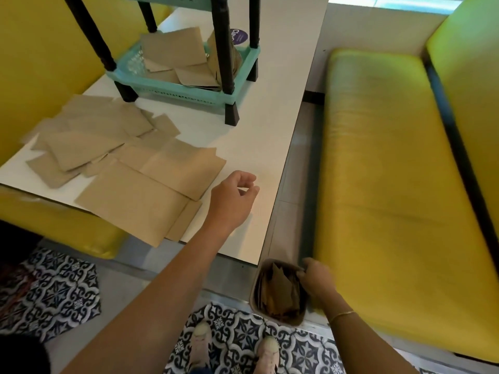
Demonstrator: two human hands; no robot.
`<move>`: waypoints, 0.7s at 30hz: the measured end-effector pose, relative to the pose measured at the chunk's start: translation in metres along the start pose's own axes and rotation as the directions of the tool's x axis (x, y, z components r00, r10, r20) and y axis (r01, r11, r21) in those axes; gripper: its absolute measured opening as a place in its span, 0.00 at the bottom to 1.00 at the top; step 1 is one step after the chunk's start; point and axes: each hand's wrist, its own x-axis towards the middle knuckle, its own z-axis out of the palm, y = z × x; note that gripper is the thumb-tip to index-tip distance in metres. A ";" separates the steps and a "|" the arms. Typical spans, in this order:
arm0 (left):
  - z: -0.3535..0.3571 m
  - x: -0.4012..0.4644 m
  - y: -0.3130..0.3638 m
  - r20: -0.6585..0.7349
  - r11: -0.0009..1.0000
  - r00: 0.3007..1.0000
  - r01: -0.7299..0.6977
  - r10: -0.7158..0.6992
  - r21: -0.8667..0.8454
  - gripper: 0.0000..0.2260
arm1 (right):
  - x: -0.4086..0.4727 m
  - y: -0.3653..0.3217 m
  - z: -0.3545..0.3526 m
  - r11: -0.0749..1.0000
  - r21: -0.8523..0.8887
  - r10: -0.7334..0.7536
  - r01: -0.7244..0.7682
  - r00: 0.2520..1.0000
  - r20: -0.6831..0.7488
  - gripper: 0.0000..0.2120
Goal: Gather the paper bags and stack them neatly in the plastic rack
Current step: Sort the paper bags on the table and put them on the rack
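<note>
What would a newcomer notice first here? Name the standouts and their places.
Brown paper bags sprawl loose over the white table's left half, beside a teal plastic rack already holding some. Bright yellow bench seats flank the table. Below the table's corner, the right hand grips an open bag stuffed with more.

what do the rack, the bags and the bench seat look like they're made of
Rack: looks like moulded plastic, a teal perforated tray on smooth dark posts. Bags: brown kraft-type paper, matte, lying flat with sharp creases. Bench seat: probably vinyl or faux leather over padding, yellow with a soft sheen and fine wrinkles; the blur leaves that open.
</note>
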 end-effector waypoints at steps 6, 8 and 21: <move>-0.017 0.005 -0.003 -0.002 0.997 1.000 0.004 -0.004 0.083 0.08 | 0.003 -0.064 -0.077 0.987 0.139 -0.036 0.078 0.960 -0.278 0.14; -0.026 0.011 -0.007 -0.017 0.984 1.000 0.014 -0.011 0.176 0.11 | -0.009 -0.098 -0.106 0.963 0.217 -0.050 0.158 0.901 -0.431 0.14; -0.081 0.039 -0.044 0.068 0.775 0.991 -0.133 0.116 0.617 0.08 | -0.054 -0.241 -0.110 0.907 0.336 -0.156 0.254 0.943 -0.293 0.15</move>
